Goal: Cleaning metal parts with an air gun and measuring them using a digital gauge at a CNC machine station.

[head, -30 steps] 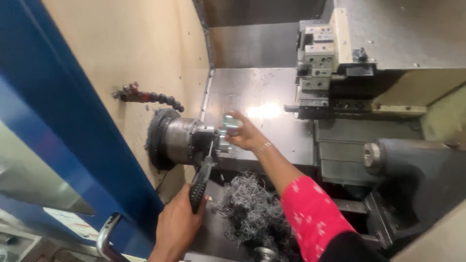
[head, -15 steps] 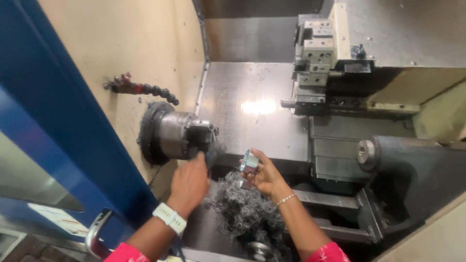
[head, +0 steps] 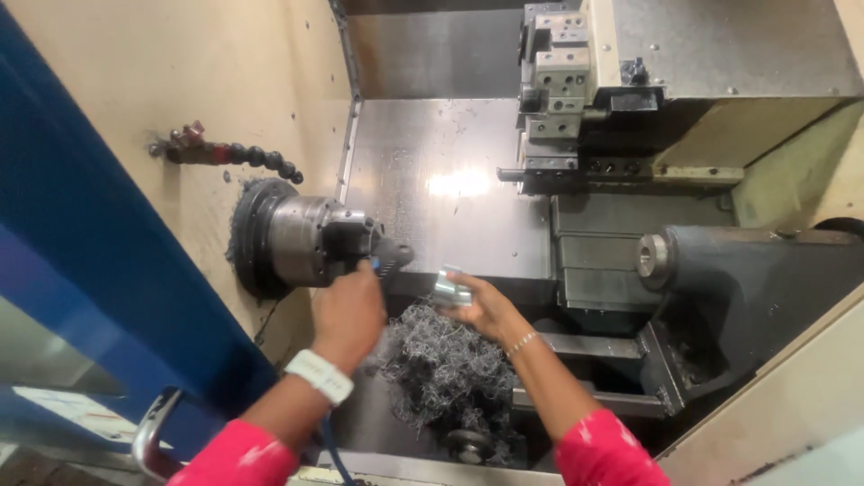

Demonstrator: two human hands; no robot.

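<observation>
My left hand (head: 346, 315), a white band on its wrist, grips a black tool with a blue part (head: 391, 258) right at the face of the steel lathe chuck (head: 301, 238). My right hand (head: 486, 309) holds a small shiny metal workpiece (head: 450, 286) a short way to the right of the chuck, above a heap of curled metal swarf (head: 441, 369). Whether the chuck's jaws hold anything is hidden by the tool and my left hand.
A tool turret (head: 558, 90) hangs at the upper right and a dark tailstock (head: 720, 270) sits to the right. A black beaded coolant hose (head: 252, 157) juts from the beige wall. A blue sliding door (head: 90, 270) with a metal handle (head: 153, 432) stands at the left.
My right hand has drawn the metal workpiece away from the chuck, down and to the right. My left hand has risen from the machine's front edge up to the chuck face.
</observation>
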